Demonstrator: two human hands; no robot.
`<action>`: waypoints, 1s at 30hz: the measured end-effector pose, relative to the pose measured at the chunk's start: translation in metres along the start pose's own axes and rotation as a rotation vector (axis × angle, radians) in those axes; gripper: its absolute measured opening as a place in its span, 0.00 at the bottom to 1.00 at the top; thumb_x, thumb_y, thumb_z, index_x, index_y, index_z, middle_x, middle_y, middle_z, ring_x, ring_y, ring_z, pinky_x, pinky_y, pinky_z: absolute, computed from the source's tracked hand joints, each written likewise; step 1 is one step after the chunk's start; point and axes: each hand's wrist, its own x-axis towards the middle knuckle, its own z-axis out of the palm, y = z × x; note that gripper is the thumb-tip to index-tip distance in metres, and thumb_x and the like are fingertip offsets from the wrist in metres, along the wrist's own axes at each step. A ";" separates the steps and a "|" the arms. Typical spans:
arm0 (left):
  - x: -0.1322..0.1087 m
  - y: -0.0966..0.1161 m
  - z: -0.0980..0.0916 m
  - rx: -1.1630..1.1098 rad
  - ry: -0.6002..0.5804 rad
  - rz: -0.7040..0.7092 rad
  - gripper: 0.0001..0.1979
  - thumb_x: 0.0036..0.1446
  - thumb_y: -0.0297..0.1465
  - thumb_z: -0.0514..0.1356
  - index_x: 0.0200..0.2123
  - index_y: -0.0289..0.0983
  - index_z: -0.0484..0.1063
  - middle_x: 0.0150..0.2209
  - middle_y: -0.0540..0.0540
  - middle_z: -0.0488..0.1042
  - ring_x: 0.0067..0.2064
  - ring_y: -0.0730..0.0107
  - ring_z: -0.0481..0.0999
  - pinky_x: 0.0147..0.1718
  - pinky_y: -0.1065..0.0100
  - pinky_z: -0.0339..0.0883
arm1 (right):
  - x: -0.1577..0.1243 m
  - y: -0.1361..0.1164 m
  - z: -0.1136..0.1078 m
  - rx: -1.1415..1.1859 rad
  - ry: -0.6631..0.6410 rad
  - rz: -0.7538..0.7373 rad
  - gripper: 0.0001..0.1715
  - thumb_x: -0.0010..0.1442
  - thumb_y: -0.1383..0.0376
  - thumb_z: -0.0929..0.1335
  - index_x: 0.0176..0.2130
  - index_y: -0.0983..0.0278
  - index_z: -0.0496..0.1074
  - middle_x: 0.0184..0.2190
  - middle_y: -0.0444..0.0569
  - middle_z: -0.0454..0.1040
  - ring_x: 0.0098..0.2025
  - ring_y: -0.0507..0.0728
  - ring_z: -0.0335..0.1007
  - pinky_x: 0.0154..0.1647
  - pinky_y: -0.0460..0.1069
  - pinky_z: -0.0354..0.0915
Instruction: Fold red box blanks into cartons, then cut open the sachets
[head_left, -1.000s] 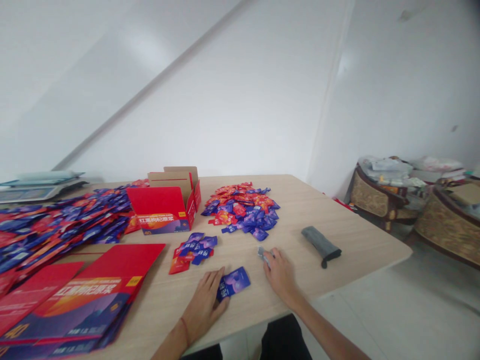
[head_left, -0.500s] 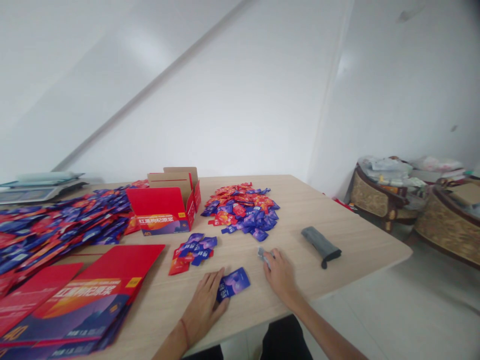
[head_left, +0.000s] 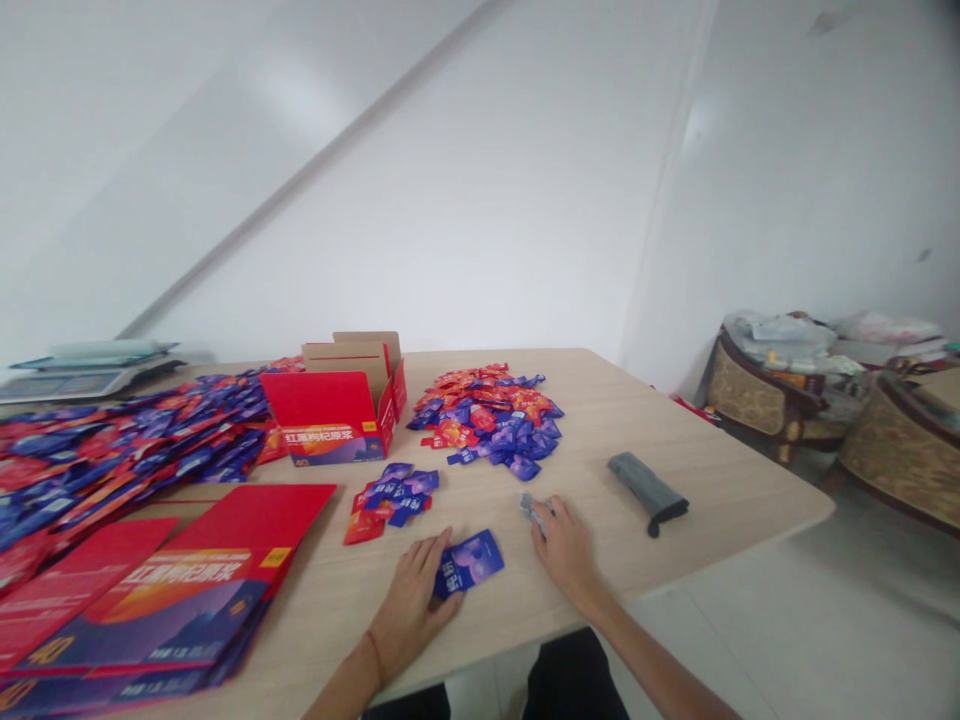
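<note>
A purple sachet lies flat near the table's front edge. My left hand grips its left end, fingers along the upper side and thumb at the lower side. To the right, my right hand rests on the table, fingers closed round a small grey object; most of it is hidden, so its kind is unclear. Beyond my left hand is a small group of purple and red sachets. Further back sits a larger heap of red and purple sachets.
Open red boxes stand behind the small group. Flattened cartons lie at the front left, below a big sachet pile. A scale is at the back left. A grey pouch lies right; loaded armchairs stand beyond the table.
The view has shifted slightly. Both hands keep the same places, with the left on the purple sachet and the right on the small grey object.
</note>
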 end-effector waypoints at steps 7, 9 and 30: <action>0.001 0.002 -0.002 -0.040 0.006 -0.001 0.39 0.60 0.31 0.66 0.72 0.42 0.59 0.62 0.36 0.74 0.62 0.44 0.73 0.62 0.42 0.69 | 0.001 0.002 0.003 -0.005 -0.016 0.011 0.20 0.71 0.66 0.64 0.58 0.57 0.76 0.53 0.54 0.74 0.53 0.61 0.70 0.52 0.52 0.64; 0.002 0.003 -0.005 -0.085 0.007 -0.005 0.37 0.59 0.30 0.67 0.70 0.43 0.62 0.64 0.36 0.72 0.63 0.45 0.74 0.63 0.43 0.70 | 0.000 0.002 0.004 -0.007 -0.016 0.010 0.20 0.71 0.66 0.64 0.58 0.57 0.76 0.53 0.53 0.74 0.53 0.61 0.71 0.51 0.52 0.64; -0.032 0.022 -0.018 0.159 0.037 0.379 0.13 0.74 0.37 0.57 0.55 0.42 0.78 0.51 0.45 0.85 0.51 0.60 0.86 0.52 0.62 0.82 | -0.001 0.001 -0.002 -0.006 -0.016 0.003 0.18 0.72 0.65 0.63 0.56 0.58 0.77 0.51 0.53 0.74 0.52 0.60 0.69 0.51 0.51 0.61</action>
